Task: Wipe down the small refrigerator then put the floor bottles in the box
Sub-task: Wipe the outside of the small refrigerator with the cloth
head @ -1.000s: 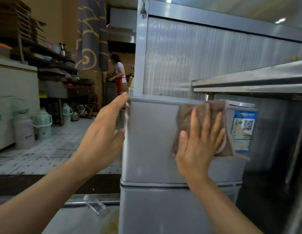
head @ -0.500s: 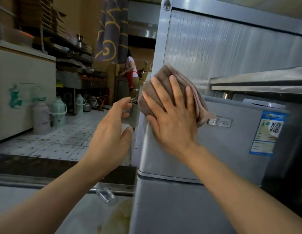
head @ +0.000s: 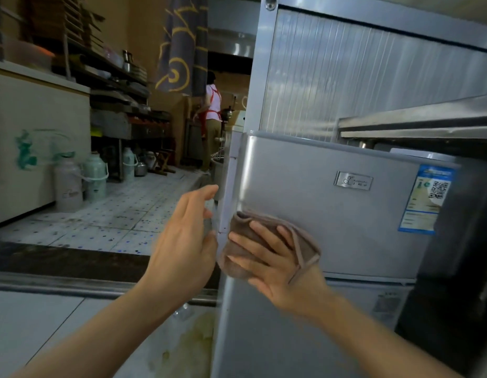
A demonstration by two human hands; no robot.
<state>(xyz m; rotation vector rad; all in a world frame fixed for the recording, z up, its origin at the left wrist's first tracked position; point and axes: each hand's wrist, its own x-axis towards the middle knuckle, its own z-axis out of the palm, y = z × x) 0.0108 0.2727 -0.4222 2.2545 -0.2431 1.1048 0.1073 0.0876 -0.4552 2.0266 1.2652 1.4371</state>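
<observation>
The small silver refrigerator point(head: 332, 214) fills the right half of the head view, with a logo plate and a blue energy label on its upper door. My right hand point(head: 275, 263) presses a brown cloth point(head: 242, 255) flat against the lower left part of that door, fingers spread and straight. My left hand point(head: 185, 241) hovers just left of the fridge's left edge, fingers relaxed, holding nothing. A clear plastic bottle point(head: 182, 312) lies on the floor below my left forearm, mostly hidden by it.
A steel counter edge point(head: 416, 124) juts out above the fridge on the right. Thermos jugs point(head: 81, 181) stand on the tiled floor by a white chest freezer point(head: 32, 148). A person in a red apron point(head: 212, 115) works at the far end of the kitchen.
My right hand swept the cloth from the door's right side to its top left corner, then down the left edge. My left hand let go of the fridge top and dropped lower.
</observation>
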